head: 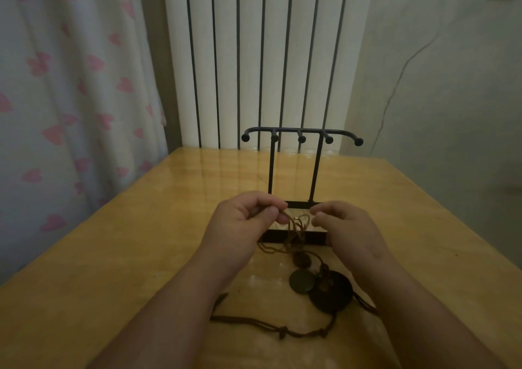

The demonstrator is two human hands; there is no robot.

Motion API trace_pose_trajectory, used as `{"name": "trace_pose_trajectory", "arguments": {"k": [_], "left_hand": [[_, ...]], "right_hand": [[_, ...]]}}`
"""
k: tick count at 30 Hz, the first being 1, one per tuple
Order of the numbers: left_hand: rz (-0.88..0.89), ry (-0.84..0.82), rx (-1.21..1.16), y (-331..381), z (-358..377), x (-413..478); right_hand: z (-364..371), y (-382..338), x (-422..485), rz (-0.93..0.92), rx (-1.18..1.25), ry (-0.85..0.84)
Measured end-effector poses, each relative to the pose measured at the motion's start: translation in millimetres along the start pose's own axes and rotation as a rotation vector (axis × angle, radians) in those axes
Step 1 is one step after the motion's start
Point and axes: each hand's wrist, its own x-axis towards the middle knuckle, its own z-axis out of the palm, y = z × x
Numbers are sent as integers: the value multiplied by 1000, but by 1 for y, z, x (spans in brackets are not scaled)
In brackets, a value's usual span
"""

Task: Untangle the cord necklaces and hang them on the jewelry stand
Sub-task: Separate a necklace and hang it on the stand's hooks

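left hand (243,221) and right hand (346,227) each pinch the tangled cord necklaces (296,234) just before the jewelry stand (299,130), mid-surface (113,255). their pendants (333,295) lie nearer the person, and bare wood runs wide to both side edges.

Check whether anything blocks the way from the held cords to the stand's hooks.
Nothing visible does: the hooks on the jewelry stand are bare, directly behind the cords the left hand pinches. The cords are tangled, trailing down to pendants on the table.

Dim, warm indoor light; soft glare streaks on glossy table (141,255); wide-angle bending at edges; slightly soft, noisy.
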Motion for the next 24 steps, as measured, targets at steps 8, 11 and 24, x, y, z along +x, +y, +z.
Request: {"name": "trace_pose_trajectory", "arguments": {"k": [8, 11, 24], "left_hand": [[-24, 41, 5, -4, 1, 2], [-28, 93, -5, -5, 1, 4], [-85, 352, -37, -12, -2, 11]], "right_hand": [[0, -13, -8, -14, 194, -382], [-5, -14, -13, -33, 138, -489], [-23, -33, -22, -68, 77, -485]]}}
